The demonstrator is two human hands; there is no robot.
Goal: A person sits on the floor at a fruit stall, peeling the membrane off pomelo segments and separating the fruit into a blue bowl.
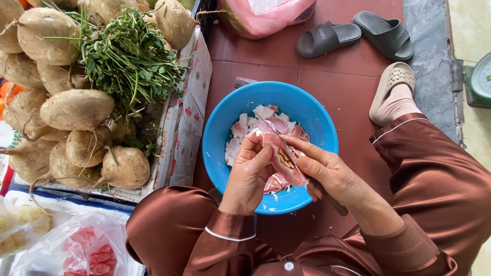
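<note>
My left hand (249,174) and my right hand (330,171) meet over a blue plastic bowl (220,128) on the red tiled floor. Between them they hold a pink-and-white fruit piece (282,158) with pale seeds showing. The left fingers pinch its upper end; the right thumb presses along its side. A dark knife handle (330,199) pokes out under my right palm. Several pink and white peel scraps (255,122) lie in the bowl below.
A box at left holds several pale brown root tubers (76,108) and a leafy green bunch (128,56). A clear bag of red fruit pieces (89,250) lies bottom left. Two dark slippers (353,36), a pink bag (266,18) and a scale (481,79) sit beyond.
</note>
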